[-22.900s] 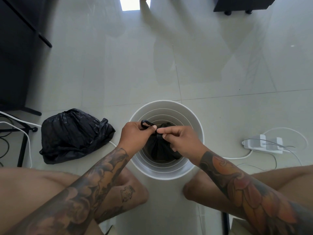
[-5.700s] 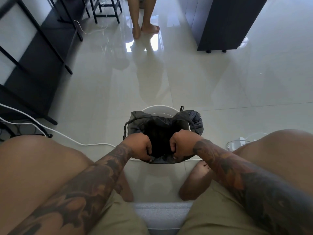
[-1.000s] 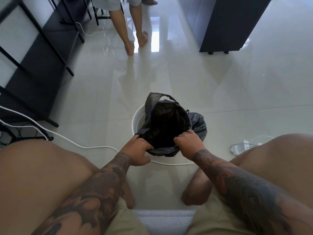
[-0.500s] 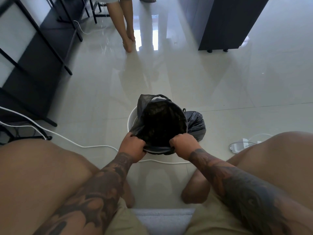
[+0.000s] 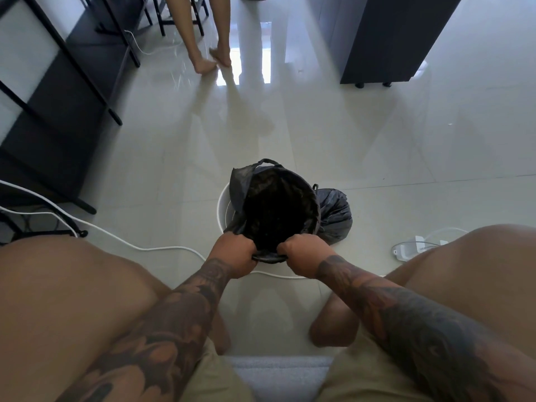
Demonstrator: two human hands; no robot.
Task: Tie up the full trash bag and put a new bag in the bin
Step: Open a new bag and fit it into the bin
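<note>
Below, on the tiled floor (image 5: pixel 377 158), a white bin (image 5: pixel 222 205) carries an open black bag (image 5: pixel 278 210); a tied bag (image 5: pixel 333 216) lies at its 3 o'clock. Left hand (image 5: pixel 233 253) and right hand (image 5: pixel 304 255) each grip the open bag's near edge.

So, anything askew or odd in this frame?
Yes: the new bag sits lopsided, leaving the bin rim bare on the left. Both hands, left and right, grip its near edge.
</note>
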